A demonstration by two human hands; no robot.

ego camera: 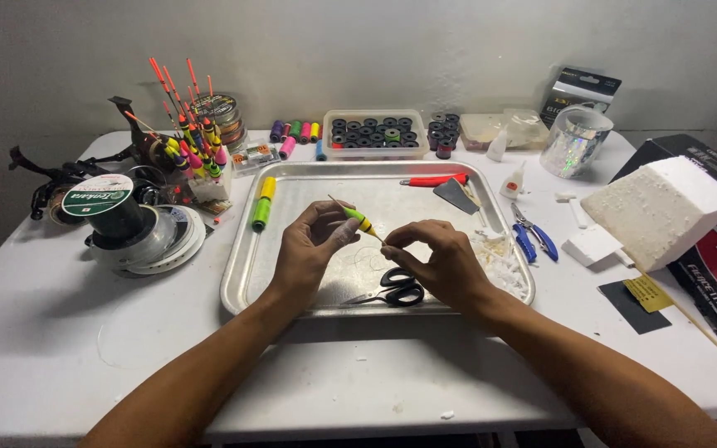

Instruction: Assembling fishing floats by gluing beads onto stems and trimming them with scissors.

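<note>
1. White plaster wall backs a white counter (60, 332) crowded with tackle-making bits, seen from above the person's own hands.
2. Far left, a dark fishing reel (47, 187) lies beside a big green-capped line spool (114, 207) stacked on clear discs.
3. Just right of that, a cluster of finished floats (192, 145) stands upright in a white block, thin orange and red tips pointing up; nothing of them looks left to do.
4. A silver metal tray (242, 274) holds the middle of the counter; a yellow-and-green foam stick (263, 203) lies at its left edge.
5. The left hand (309, 249) has its grip pinched around a small yellow-green float (360, 220), held tilted above the tray, thin stem pointing up and left.
6. The right hand (441, 257) has its grip clenched at fingertip and thumb just beside the float's lower end; I judge it pinches a fine thread, though that is too thin to tell surely.
7. This float's body looks shaped and coloured already, while its lower end is in hand, so the work seems partway through.
8. Black-handled scissors (400, 290) lie in the tray between the wrists, untouched; white shavings (499, 261) pile to their right.
9. Beyond the tray's right rim lie blue-handled pliers (533, 241), then a rough white foam block (657, 207), much of it uncut.
</note>
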